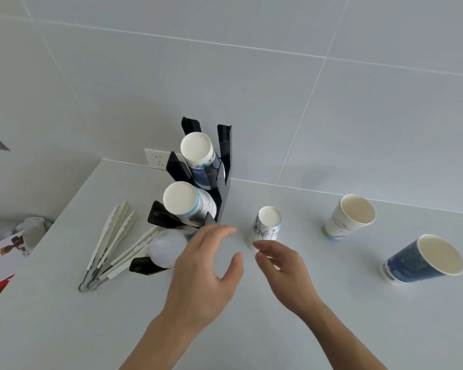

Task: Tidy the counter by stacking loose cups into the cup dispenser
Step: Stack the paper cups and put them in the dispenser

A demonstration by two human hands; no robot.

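Note:
A black tiered cup dispenser (223, 166) stands near the back wall with cup stacks lying bottom-out in its upper (197, 149) and middle (181, 200) slots; a blurred white round shape (164, 248) sits at the lowest slot. A small white cup with a blue drawing (265, 225) stands upside down on the counter, right of the dispenser. A white cup (350, 217) and a dark blue cup (425, 259) stand upright further right. My left hand (206, 273) hovers open in front of the dispenser. My right hand (281, 265) is open, fingertips just short of the upside-down cup.
White plastic tongs (110, 244) lie on the counter left of the dispenser. A wall socket (157, 158) sits behind it. Past the counter's left edge are crumpled white bags (32, 228) and a printed red and white carton (0, 265).

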